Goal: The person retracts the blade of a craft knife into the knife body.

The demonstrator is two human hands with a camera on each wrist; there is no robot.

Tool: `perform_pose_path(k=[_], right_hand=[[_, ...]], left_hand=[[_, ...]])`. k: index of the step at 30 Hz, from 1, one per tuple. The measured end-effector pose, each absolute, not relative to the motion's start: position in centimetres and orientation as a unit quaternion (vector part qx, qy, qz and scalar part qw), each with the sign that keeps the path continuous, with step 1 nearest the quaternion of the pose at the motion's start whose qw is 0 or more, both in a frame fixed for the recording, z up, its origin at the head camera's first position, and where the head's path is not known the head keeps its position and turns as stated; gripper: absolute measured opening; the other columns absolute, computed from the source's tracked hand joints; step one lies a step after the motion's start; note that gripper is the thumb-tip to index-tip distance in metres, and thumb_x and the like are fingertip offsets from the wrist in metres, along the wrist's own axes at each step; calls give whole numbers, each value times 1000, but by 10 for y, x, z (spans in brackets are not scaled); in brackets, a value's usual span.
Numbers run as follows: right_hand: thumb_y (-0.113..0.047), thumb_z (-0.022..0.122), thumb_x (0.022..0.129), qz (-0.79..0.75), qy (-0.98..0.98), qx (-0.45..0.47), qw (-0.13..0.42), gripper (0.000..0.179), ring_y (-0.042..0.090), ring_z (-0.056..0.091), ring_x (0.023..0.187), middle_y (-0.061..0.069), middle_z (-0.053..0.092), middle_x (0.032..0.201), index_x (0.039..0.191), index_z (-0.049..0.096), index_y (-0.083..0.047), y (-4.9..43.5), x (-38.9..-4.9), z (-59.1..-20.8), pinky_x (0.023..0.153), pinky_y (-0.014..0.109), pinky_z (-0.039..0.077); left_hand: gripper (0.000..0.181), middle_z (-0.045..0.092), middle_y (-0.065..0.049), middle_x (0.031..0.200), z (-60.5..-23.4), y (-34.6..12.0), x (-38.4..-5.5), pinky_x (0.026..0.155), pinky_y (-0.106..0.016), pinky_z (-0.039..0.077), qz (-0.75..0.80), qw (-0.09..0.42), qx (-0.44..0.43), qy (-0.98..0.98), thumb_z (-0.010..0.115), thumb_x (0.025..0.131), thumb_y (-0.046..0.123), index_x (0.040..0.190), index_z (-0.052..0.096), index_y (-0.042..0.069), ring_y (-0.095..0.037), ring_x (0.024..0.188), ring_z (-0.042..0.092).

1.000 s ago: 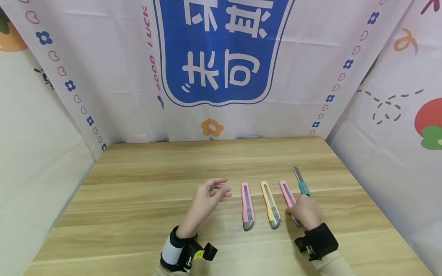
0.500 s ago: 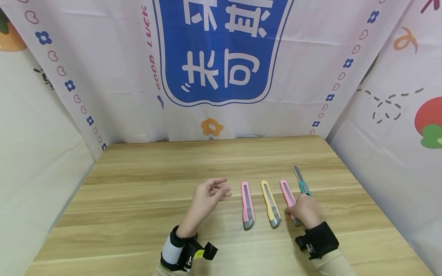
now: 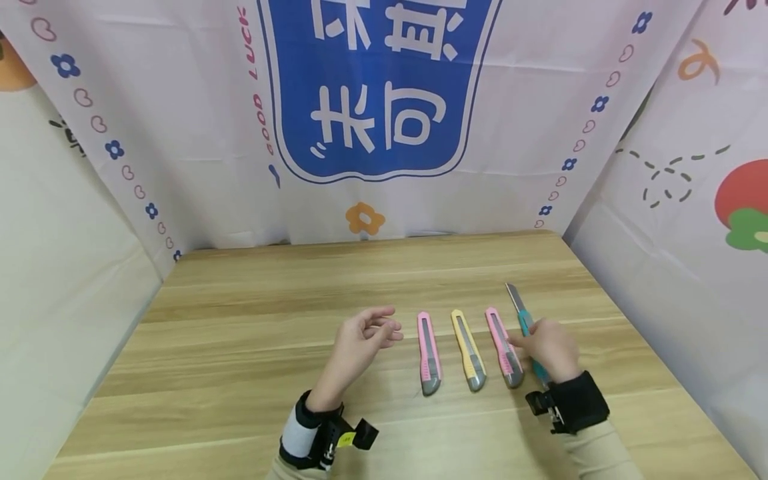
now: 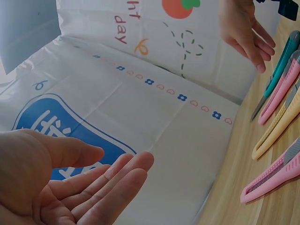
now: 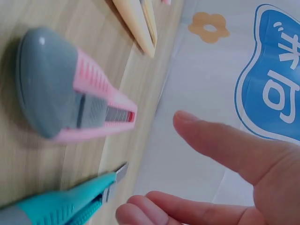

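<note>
Four-part row aside, several utility knives lie on the wooden table: a pink one (image 3: 429, 357) on the left, a yellow one (image 3: 469, 353), another pink one (image 3: 503, 347), and a teal one (image 3: 524, 320) at the right with its blade out. My right hand (image 3: 551, 348) hovers over the teal knife, partly covering it in the head view. In the right wrist view, its thumb and fingers are apart with nothing between them. Left of the row, my left hand (image 3: 363, 347) is held loosely, fingers extended and holding nothing.
The wooden table (image 3: 270, 300) is backed by a white printed cloth (image 3: 210, 133) with a blue emblem. More printed cloth (image 3: 672, 233) hangs along the right side. Each wrist wears a black camera strap (image 3: 582, 403).
My right hand has come off the right pink knife, lifting and shifting right over the teal one. My left hand stays in place. The head view has shifted slightly.
</note>
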State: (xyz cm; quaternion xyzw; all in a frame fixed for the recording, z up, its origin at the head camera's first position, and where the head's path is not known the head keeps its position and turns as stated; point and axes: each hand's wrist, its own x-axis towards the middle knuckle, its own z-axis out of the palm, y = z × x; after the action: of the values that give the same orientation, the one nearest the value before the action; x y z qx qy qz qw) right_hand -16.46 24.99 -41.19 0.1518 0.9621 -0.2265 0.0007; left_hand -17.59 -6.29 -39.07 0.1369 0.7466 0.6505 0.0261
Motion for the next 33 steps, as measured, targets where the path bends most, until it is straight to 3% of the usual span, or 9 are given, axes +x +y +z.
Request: perform_pose_path(k=[2,5,9,10,12,14,17,25,33], right_hand=[[-28,73,77,-224,964,143,-17,37,16,41,49,5,45,57,71,62,6,253,-166,-411,40,23,28],[-24,73,77,-214,968,126,-42,42,25,53,58,23,61,71,88,65,16,257,-167,-411,47,34,47],[-22,72,77,-208,969,125,-39,55,34,58,72,40,60,102,107,57,21,263,-172,-414,61,46,55],[-23,73,77,-207,969,130,-33,56,33,58,71,40,60,101,107,57,22,265,-174,-415,59,44,55],[-25,72,78,-194,972,136,-8,49,28,55,62,33,62,82,91,60,20,270,-177,-418,50,36,52],[-28,72,78,-182,973,140,23,42,21,51,54,20,57,64,72,59,11,275,-178,-422,42,27,44],[-32,71,78,-172,972,142,72,42,14,45,46,3,43,53,56,49,-5,280,-180,-427,38,19,34],[-33,73,76,-185,966,141,112,42,13,43,47,2,43,53,55,47,-8,286,-183,-434,39,18,32],[-29,74,74,-195,965,148,99,38,16,44,50,5,45,57,62,51,-3,287,-183,-439,40,21,33]], left_hand=[[27,69,-24,94,-391,-63,-176,72,-33,63,650,27,137,747,57,91,2,116,60,-8,-28,80,70],[27,69,-25,93,-391,-64,-176,72,-33,63,649,26,139,747,57,91,1,116,59,-8,-28,80,70],[27,69,-25,94,-392,-64,-177,71,-31,63,646,23,143,750,56,91,2,116,59,-9,-28,80,70],[27,69,-25,94,-392,-64,-177,72,-31,63,645,24,143,751,56,91,2,116,59,-8,-28,80,69],[27,68,-25,94,-392,-64,-178,72,-30,63,644,24,143,751,56,91,3,116,59,-8,-27,80,69],[27,68,-25,94,-392,-64,-178,72,-30,63,644,25,143,751,56,92,3,116,59,-8,-27,80,69],[27,68,-24,94,-392,-65,-178,72,-31,63,646,26,142,750,56,92,3,115,59,-8,-27,80,69],[26,69,-25,93,-393,-66,-176,72,-35,63,652,25,139,745,57,91,4,114,61,-8,-28,80,69],[26,68,-26,95,-391,-65,-175,73,-36,63,652,29,136,746,56,92,4,115,60,-7,-28,81,69]])
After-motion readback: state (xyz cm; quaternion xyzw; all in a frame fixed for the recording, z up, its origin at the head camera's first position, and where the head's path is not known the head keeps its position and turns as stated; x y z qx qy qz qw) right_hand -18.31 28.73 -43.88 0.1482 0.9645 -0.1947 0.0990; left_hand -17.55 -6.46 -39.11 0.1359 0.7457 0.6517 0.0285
